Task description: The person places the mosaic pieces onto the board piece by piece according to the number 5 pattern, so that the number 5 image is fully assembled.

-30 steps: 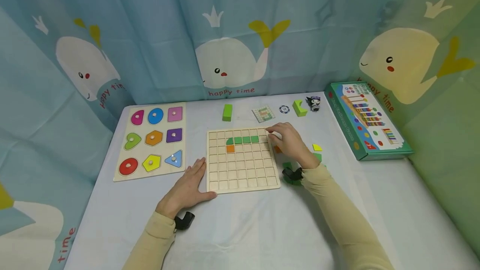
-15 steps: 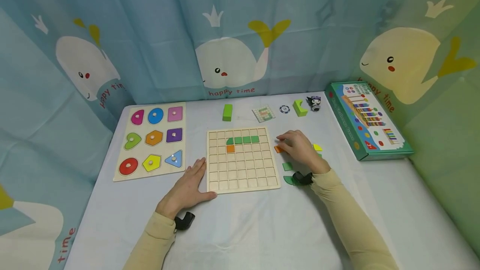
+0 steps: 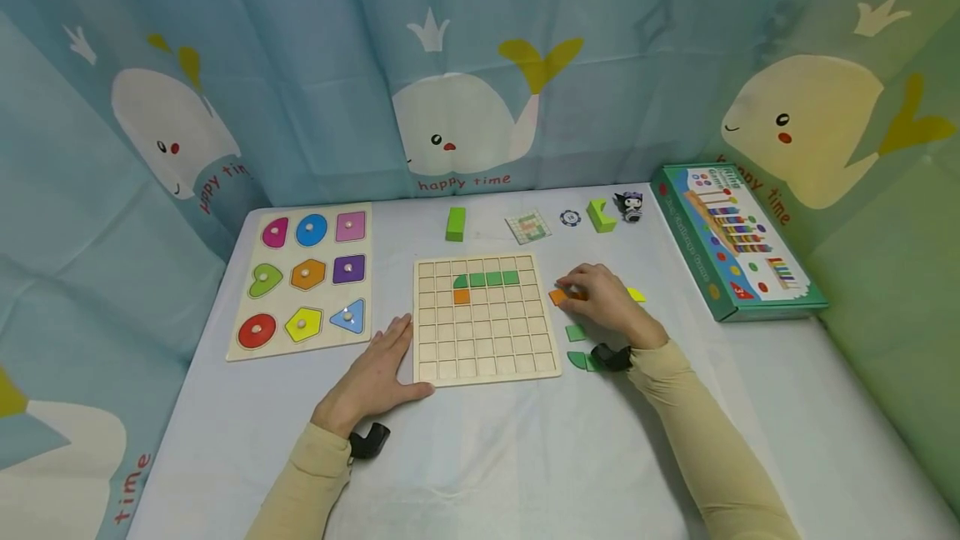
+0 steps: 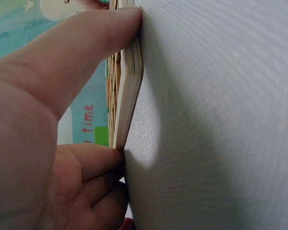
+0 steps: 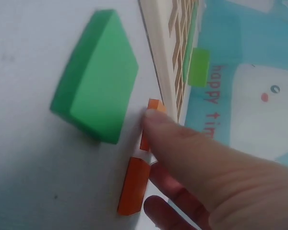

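Note:
The square wooden grid board (image 3: 483,332) lies mid-table, with a row of green tiles (image 3: 494,278) and one orange tile (image 3: 461,297) in its cells. My left hand (image 3: 375,377) rests at its left side, and in the left wrist view the extended thumb (image 4: 101,33) touches the board's edge. My right hand (image 3: 603,298) is right of the board, low over loose orange tiles (image 3: 557,297). In the right wrist view its thumb tip overlaps the farther orange tile (image 5: 145,139), while a nearer orange tile (image 5: 133,187) lies beside the fingers. Whether the fingers pinch a tile is hidden.
Loose green tiles (image 3: 575,333) and a partly covered yellow tile (image 3: 636,295) lie around the right hand. Behind the board are a green block (image 3: 455,224), a pattern card (image 3: 528,227) and a notched block (image 3: 600,216). A shape puzzle (image 3: 232,348) lies left, a game box (image 3: 738,244) right.
My right hand has moved from the board's upper right corner rightward and down to the loose orange tiles, with the thumb and forefinger now farther apart. My left hand has stayed in place.

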Demonstrator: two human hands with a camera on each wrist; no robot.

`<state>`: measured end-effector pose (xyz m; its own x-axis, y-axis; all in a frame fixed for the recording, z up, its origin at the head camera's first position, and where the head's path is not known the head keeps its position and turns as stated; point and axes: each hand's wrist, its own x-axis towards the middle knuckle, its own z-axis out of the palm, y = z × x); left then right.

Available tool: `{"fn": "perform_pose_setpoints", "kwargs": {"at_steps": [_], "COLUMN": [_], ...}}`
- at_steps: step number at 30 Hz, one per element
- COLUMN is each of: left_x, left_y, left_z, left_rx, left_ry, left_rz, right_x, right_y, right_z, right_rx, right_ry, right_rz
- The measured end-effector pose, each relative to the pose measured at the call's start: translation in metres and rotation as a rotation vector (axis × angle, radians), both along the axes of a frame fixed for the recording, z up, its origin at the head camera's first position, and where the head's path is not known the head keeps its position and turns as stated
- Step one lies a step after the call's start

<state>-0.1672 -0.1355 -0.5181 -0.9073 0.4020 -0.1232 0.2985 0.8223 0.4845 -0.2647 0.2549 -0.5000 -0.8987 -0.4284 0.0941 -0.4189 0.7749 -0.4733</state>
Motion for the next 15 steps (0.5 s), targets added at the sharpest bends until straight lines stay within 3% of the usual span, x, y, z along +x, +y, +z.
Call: {"fn": "perform_pose_setpoints", "kwargs": {"at_steps": [15], "left_x": [-0.0004], "left_y": [0.0009], "left_z": [0.0009], "left_rx": [-0.002], "left_ry": [-0.004], "left_rz": [0.006], "right_x": [-0.0008], "right_y": [-0.0022], "right_z": [0.0], "right_rx": [0.118], "right_ry": [0.049], "right_rz": [-0.013]}}
